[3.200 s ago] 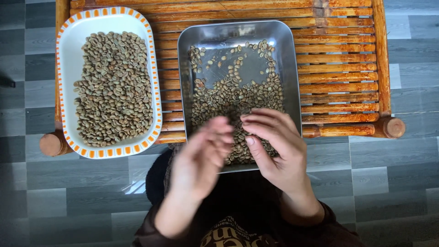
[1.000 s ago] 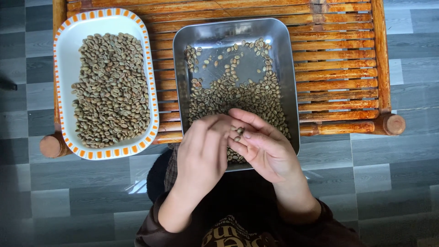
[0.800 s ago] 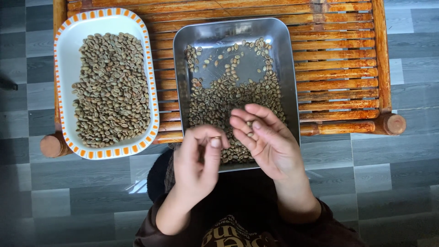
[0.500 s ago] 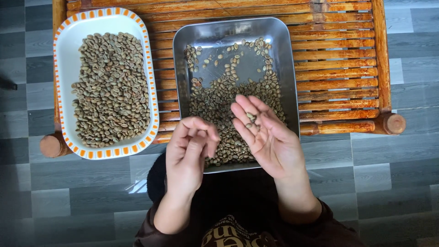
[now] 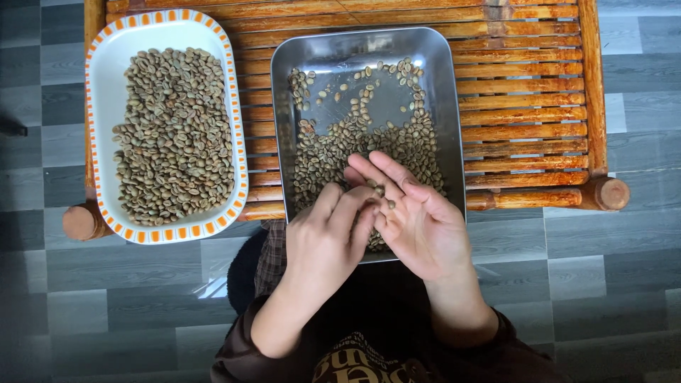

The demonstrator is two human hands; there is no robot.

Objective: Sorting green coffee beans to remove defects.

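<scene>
Slatted wooden surface [image 5: 525, 106] | steel tray [image 5: 443, 106] of beans [image 5: 340, 152]: light, hard, roll-prone | right hand [image 5: 418, 220] cupped open, few beans | left hand [image 5: 326, 241] fingers [image 5: 358, 209] pinching into palm

Two hands meet over a steel tray of pale green beans on a slatted wooden worktop.

The right hand [image 5: 425, 227] lies palm up and open over the near edge of the metal tray [image 5: 443, 92], with a few beans [image 5: 381, 191] resting on its fingers [image 5: 386, 174]. The left hand [image 5: 330, 237] reaches across, its fingertips touching those beans and the right palm. More beans cover the near half of the tray and thin out toward its far edge. Just beside it, at the worktop's [image 5: 525, 106] left edge, sits a white dish with an orange-checked rim [image 5: 99, 106], heaped with the same beans. Grey floor tiles [image 5: 624, 284] surround the worktop.
</scene>
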